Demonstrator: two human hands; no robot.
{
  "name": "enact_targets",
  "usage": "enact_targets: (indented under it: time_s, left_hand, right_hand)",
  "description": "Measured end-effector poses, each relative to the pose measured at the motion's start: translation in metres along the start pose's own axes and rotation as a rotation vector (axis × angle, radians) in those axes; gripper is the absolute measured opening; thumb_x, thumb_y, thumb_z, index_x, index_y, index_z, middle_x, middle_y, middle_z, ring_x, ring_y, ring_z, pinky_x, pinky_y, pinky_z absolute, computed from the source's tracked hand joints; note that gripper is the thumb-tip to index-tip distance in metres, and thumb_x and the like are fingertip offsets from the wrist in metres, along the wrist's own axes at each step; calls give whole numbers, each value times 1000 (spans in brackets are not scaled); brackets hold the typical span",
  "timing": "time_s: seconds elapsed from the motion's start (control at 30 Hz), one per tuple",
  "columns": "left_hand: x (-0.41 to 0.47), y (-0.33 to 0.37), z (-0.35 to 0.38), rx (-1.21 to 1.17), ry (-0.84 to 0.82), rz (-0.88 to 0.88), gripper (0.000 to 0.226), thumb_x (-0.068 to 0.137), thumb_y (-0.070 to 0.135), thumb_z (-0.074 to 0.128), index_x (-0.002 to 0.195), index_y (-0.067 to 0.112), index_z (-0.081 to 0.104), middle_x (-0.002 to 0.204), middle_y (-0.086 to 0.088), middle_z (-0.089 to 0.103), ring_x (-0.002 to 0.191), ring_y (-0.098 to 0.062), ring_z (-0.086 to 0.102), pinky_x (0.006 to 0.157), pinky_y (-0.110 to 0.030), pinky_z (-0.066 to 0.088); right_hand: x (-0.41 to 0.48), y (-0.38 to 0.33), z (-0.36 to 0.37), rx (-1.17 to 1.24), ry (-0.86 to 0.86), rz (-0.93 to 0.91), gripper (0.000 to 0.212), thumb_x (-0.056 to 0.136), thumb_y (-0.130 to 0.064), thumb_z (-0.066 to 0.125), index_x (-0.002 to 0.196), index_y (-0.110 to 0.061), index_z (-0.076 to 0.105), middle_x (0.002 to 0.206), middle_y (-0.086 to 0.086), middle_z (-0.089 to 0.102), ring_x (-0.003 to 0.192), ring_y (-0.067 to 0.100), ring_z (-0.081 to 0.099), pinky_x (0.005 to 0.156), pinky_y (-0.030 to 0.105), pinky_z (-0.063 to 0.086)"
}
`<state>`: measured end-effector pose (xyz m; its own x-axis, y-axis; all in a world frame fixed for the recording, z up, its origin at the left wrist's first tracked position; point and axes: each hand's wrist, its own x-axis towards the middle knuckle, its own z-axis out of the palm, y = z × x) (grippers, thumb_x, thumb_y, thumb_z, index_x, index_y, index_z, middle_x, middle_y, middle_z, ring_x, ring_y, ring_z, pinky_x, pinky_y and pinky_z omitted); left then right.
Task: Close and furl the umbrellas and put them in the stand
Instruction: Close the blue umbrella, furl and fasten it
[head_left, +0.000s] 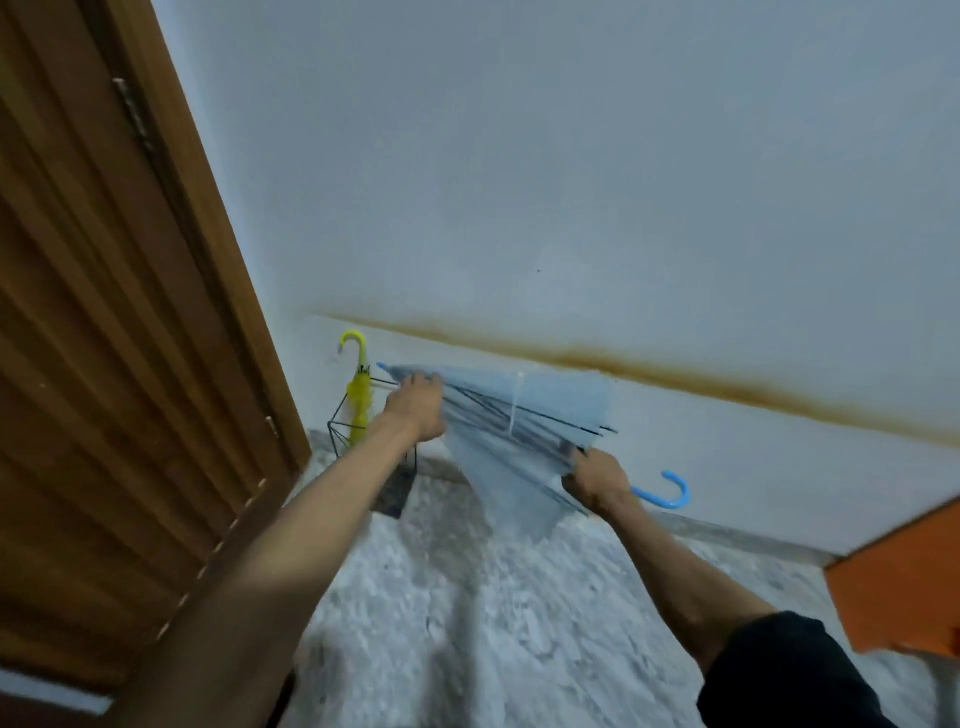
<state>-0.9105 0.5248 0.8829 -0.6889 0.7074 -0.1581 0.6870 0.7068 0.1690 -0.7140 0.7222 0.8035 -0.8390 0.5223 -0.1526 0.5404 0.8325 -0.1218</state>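
A pale blue see-through umbrella (519, 431) lies almost level in front of the white wall, collapsed but with its canopy loose and fanned out. My left hand (415, 410) grips it near the tip end. My right hand (597, 480) holds the shaft by the ribs' ends, just ahead of the blue hooked handle (670, 493). A black wire stand (358, 431) sits in the corner by the door, partly hidden behind my left forearm. A furled yellow umbrella (358, 400) stands upright in it, hook up.
A brown wooden door (114, 322) fills the left side. An orange piece of furniture (904, 577) juts in at the right. The floor (467, 623) is speckled grey stone. A brown stain runs along the wall above the umbrella.
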Motion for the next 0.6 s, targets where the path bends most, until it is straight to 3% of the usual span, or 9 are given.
enact_targets:
  time_s: [0.1,0.17,0.2,0.27,0.37,0.47,0.6]
  left_hand:
    - [17,2,-32,107,87,92,83,79,21,69,146,8,22,146,-17,27,135,-36,30,104,-46,39]
    - [29,9,-52,169,73,144,102,76,28,76,151,11,10,157,-15,12,144,-33,15,113,-47,28]
    - [35,12,-59,211,43,149,108,75,28,77,153,12,4,159,-13,3,147,-32,7,116,-47,22]
    - [45,22,-70,284,-20,136,120,72,25,81,153,13,-6,161,-11,-9,148,-31,-3,118,-49,14]
    - [58,34,-85,281,-119,119,130,66,27,86,152,20,-11,160,-9,-14,148,-31,-3,117,-53,14]
    - [68,49,-102,240,-214,61,148,53,29,91,150,26,-20,160,-8,-17,148,-30,-4,115,-56,20]
    - [66,70,-139,303,-190,38,156,50,35,93,145,25,-30,159,-11,-20,148,-30,-2,114,-55,23]
  right_hand:
    - [-4,15,-35,-143,148,-76,19,90,-16,57,104,-5,64,91,21,66,81,38,65,65,40,50]
    - [-3,26,-55,-201,250,-145,14,71,-12,78,79,-7,69,72,15,65,64,34,65,47,33,46]
    - [-3,29,-64,-189,308,-180,15,65,-9,81,73,-7,69,69,14,65,62,33,64,45,31,44]
    - [-5,33,-86,-146,452,-270,7,66,-4,70,72,-5,70,75,15,67,68,35,65,53,32,45]
    - [2,44,-110,-191,659,-409,20,76,-15,53,80,-10,72,83,6,68,76,28,63,63,31,43]
    - [16,57,-125,-231,655,-429,12,77,-9,60,82,-10,71,84,6,67,76,30,61,56,31,47]
    - [27,69,-147,-375,569,-289,13,77,-5,64,86,-13,68,91,4,64,82,27,55,59,35,45]
